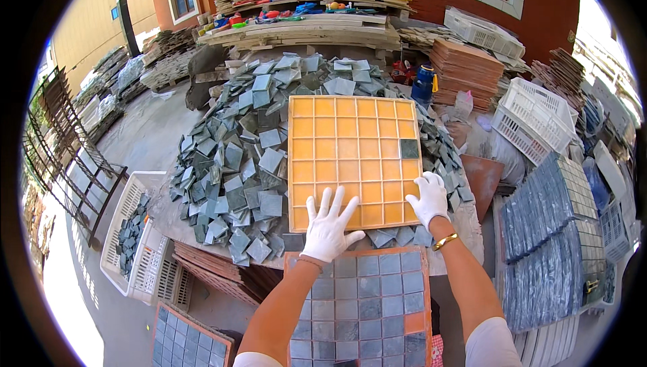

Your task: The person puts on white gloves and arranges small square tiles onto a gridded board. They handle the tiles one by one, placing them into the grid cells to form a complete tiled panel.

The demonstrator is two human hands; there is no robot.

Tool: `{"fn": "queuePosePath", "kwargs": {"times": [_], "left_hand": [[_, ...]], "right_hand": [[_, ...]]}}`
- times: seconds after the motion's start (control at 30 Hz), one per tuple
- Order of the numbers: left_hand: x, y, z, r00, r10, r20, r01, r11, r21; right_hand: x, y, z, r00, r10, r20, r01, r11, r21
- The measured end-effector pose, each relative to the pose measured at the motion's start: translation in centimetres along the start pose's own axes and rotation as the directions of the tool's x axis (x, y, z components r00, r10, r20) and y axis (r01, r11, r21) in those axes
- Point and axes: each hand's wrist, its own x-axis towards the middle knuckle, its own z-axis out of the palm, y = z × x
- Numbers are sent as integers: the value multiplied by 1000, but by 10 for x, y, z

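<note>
A square yellow tray (pixel 335 171) with a grid of raised ribs lies on the heap of stone tiles. One dark green tile (pixel 409 148) sits in a cell by its right side. My left hand (pixel 327 227), in a white glove, rests on the tray's near edge, fingers spread flat. At the near right side my right hand (pixel 430 198), also gloved, touches the tray's edge with its thumb held apart from the fingers. Closer to me is a red-framed tray (pixel 426 286) filled with grey square tiles (pixel 347 290); one cell shows orange.
Loose grey-green tiles (pixel 232 158) surround the yellow tray. A white crate (pixel 135 232) with tile pieces stands left, near another tiled tray (pixel 189 340). Stacked tile sheets (pixel 542 252) and white crates (pixel 536 117) are right. Beyond are a blue bottle (pixel 423 84) and red-brown stacks (pixel 465 70).
</note>
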Motion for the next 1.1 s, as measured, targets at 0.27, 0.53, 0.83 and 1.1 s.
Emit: {"fn": "queuePosePath", "kwargs": {"times": [0.27,0.53,0.83,1.1], "left_hand": [[4,9,9,999,-30,14,28,995,91],[3,7,9,999,-16,-30,19,997,72],[2,10,11,998,-35,-59,37,999,36],[2,6,18,997,-35,-64,36,999,18]], "right_hand": [[83,14,-6,969,-245,-42,242,969,-51],[110,-9,-33,964,-161,210,194,970,-146],[117,5,-44,971,-152,184,123,979,163],[-55,-14,-81,884,-99,457,-215,782,585]]}}
